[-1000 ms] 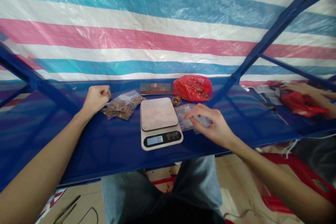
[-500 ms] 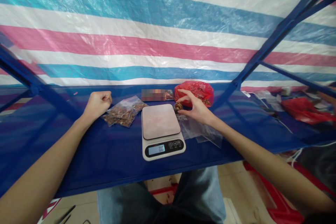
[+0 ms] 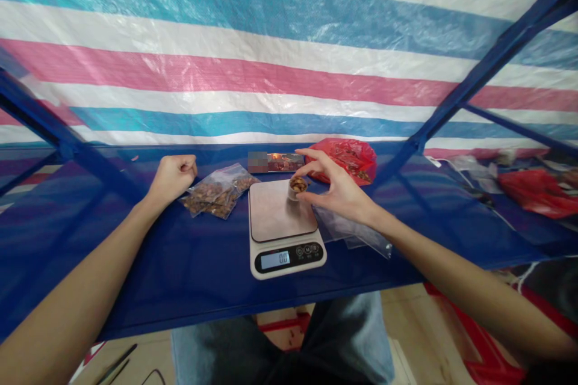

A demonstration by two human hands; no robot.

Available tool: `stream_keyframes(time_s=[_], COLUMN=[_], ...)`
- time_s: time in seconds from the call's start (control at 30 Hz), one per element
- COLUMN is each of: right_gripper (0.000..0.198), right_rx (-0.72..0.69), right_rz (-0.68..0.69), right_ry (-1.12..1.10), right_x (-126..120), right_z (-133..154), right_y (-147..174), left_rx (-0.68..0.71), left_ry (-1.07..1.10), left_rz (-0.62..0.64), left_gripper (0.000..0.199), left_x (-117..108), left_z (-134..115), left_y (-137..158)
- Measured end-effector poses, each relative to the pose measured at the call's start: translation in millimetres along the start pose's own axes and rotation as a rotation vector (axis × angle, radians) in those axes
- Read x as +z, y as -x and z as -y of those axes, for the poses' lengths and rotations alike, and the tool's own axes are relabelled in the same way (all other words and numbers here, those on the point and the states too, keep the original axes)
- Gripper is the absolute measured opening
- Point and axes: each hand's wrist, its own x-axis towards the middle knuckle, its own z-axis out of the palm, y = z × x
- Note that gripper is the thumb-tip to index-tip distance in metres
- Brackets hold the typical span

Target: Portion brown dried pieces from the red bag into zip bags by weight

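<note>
Centre of frame: right hand [image 3: 336,191], grip pinching small cup [image 3: 294,195] of brown pieces [image 3: 298,183] over scale [image 3: 273,216], display [image 3: 275,259] 0.0. Left of centre: left hand [image 3: 173,178] fisted beside filled plastic bags [image 3: 217,195].

Behind the worktop [image 3: 198,280] we see a striped sheet [image 3: 253,72]; near the back edge, a screen [image 3: 285,162]; toward the right end, a red bag [image 3: 537,194]; below the front edge, a red stool [image 3: 492,371].
</note>
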Motion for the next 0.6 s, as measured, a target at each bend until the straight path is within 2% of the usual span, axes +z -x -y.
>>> stream_keyframes(time_s=[0.17,0.4,0.53,0.6], right_gripper=[0.077,0.074,0.083,0.079], right_rx=[-0.028,-0.001,-0.006,0.003], right_rz=[0.054,0.077,0.067,0.028], right_ry=[-0.003,0.008,0.078,0.108], right_x=[15.3,19.5,9.6,-2.9], right_z=[9.7,1.4,0.8,1.7], right_y=[-0.6,3.2,14.5,25.4], left_rx=[0.009,-0.006,-0.006,-0.008], left_ry=[0.004,-0.002,-0.006,-0.008], left_rz=[-0.001,0.001,-0.005,-0.009], left_gripper=[0.017,0.021,0.022,0.022], left_x=[-0.8,-1.2,-1.0,-1.0], left_z=[-2.7,-4.2,-3.4,-2.8], left_y=[0.1,0.6,1.6,1.9])
